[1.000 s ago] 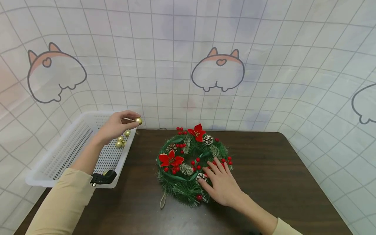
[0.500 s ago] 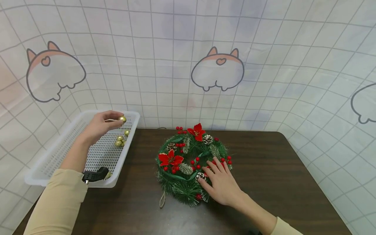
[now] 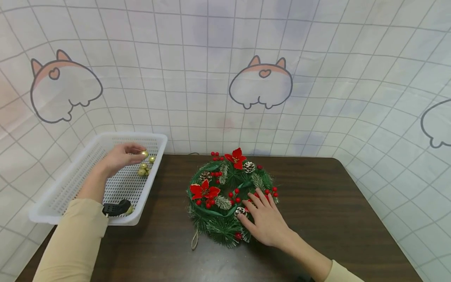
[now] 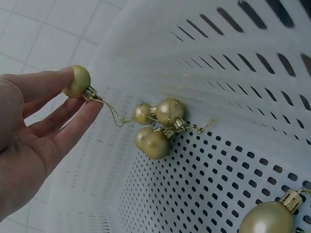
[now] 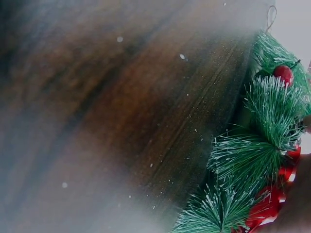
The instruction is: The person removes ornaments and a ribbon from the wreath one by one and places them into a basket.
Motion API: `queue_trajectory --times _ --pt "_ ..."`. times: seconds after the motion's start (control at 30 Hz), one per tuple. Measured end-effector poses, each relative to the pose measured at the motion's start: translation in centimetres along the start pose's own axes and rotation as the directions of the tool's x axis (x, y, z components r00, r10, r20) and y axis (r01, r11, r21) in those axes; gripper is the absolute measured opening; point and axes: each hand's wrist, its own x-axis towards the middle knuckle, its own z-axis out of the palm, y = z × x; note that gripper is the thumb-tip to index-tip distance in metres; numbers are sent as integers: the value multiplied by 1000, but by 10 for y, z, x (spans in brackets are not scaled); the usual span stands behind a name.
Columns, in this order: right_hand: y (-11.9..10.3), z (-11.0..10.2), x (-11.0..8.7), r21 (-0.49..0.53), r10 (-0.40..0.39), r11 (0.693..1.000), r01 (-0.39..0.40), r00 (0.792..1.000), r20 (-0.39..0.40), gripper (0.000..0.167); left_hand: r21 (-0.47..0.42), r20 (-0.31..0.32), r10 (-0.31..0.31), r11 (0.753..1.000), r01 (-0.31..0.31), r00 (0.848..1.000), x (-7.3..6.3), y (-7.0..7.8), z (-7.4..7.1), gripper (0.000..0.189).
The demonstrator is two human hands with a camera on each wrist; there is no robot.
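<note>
Over a white perforated plastic basket (image 3: 131,187) at the left, my left hand (image 3: 119,159) pinches a small gold bauble (image 3: 145,154) between thumb and fingers. In the left wrist view, a thin gold loop hangs from the bauble's (image 4: 79,81) cap. Several more gold baubles (image 4: 156,143) lie clustered in the basket below it. A green Christmas wreath (image 3: 225,227) with red flowers, berries and pinecones lies mid-table. My right hand (image 3: 266,221) rests on its right side with fingers spread. The right wrist view shows the wreath's frosted green tips (image 5: 267,104).
A dark wooden table (image 3: 324,203) bears the wreath and basket. Behind it hangs a white gridded cloth (image 3: 208,121) with cartoon corgi prints. A twine loop (image 3: 195,239) sticks out at the wreath's front left. Another gold bauble (image 4: 268,218) lies apart in the basket.
My left hand has moved left with the gold bauble, from the basket's right rim to over its inside, then lowered slightly. The right hand and wreath have stayed in place.
</note>
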Motion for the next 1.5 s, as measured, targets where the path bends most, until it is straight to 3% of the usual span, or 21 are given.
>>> queue_trajectory --times 0.73,0.93,1.13,1.5 --pt "-4 -2 1 0 -10 1000 10 1000 -8 59 -49 98 -123 990 128 988 6 -25 6 48" --pt "-4 -1 1 -3 -5 1000 5 1000 -4 59 -36 109 -113 992 118 988 6 -27 7 51" --pt "-4 -1 0 4 -1 1000 1 1000 3 59 -15 107 -96 995 98 990 5 -21 7 49" --pt "-2 -1 -1 -3 3 1000 -3 1000 -5 59 35 88 -23 999 20 996 3 8 10 47"
